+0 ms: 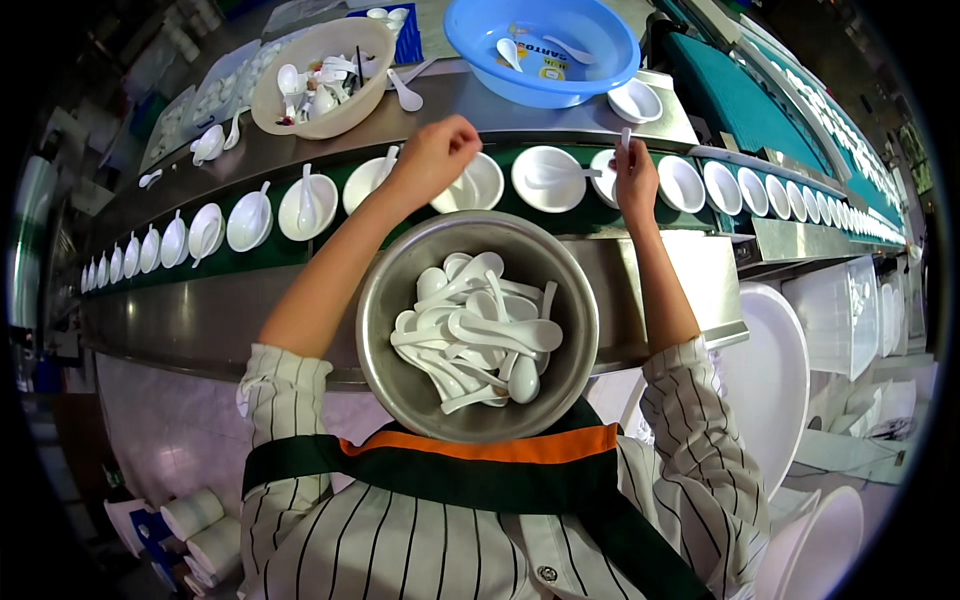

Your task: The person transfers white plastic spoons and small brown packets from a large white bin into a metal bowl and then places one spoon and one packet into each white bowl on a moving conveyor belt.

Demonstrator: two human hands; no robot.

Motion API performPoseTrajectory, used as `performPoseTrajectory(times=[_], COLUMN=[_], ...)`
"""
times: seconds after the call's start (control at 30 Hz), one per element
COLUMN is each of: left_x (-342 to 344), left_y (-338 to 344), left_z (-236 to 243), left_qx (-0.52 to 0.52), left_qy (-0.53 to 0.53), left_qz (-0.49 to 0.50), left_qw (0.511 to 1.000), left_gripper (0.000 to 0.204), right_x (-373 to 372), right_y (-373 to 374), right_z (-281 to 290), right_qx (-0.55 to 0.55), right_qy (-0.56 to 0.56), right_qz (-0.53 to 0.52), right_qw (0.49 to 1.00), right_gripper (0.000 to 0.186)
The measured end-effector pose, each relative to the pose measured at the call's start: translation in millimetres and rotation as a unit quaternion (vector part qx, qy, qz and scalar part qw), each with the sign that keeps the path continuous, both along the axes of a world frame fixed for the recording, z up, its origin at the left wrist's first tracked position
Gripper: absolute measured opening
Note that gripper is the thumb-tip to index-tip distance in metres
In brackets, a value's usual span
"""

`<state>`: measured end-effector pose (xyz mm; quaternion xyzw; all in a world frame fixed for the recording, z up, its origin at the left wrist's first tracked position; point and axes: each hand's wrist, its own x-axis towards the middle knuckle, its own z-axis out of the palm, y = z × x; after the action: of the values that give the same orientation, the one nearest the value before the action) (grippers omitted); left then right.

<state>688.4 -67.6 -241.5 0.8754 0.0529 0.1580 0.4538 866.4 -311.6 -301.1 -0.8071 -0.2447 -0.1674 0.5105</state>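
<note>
My right hand (pixel 637 180) pinches a white spoon (pixel 626 138), its handle end sticking up past the fingers, at a white bowl (pixel 602 160) in the row. My left hand (pixel 437 157) is curled closed above another bowl (pixel 485 182); whatever its fingers might hold is hidden. Between the hands a bowl (pixel 548 195) has a spoon (pixel 565 173) lying across it. Against my front is a steel basin (pixel 375 330) heaped with white spoons (pixel 480 335).
Bowls with spoons run left along the green conveyor belt (pixel 290 248); bowls without visible spoons line its right. Behind it stand a cream basin (pixel 350 120) of mixed pieces and a blue basin (pixel 610 75) with two spoons. A small bowl (pixel 636 102) sits beside the blue basin.
</note>
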Motion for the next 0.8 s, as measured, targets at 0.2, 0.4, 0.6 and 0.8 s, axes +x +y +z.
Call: performPoseTrajectory(times=[0.2, 0.4, 0.6, 0.8], left_x=[-64, -73, -63, -51], left_y=[-53, -60, -61, -32], left_z=[-6, -10, 26, 53], left_qx=[0.279, 0.254, 0.293, 0.011], left_qy=[0.0, 0.26, 0.306, 0.23], left_qz=[-0.216, -0.26, -0.3, -0.3], left_qw=[0.936, 0.894, 0.855, 0.926], left_gripper=[0.032, 0.047, 0.038, 0.031], right_x=[9, -134, -162, -122], right_y=[-2, 9, -26, -47], right_z=[-20, 96, 60, 83], right_qx=[-0.166, -0.32, -0.465, -0.353], right_qy=[-0.16, 0.015, -0.189, -0.048], right_qz=[0.012, 0.432, 0.419, 0.444], right_qw=[0.973, 0.843, 0.757, 0.822], right_gripper=[0.04, 0.055, 0.061, 0.037])
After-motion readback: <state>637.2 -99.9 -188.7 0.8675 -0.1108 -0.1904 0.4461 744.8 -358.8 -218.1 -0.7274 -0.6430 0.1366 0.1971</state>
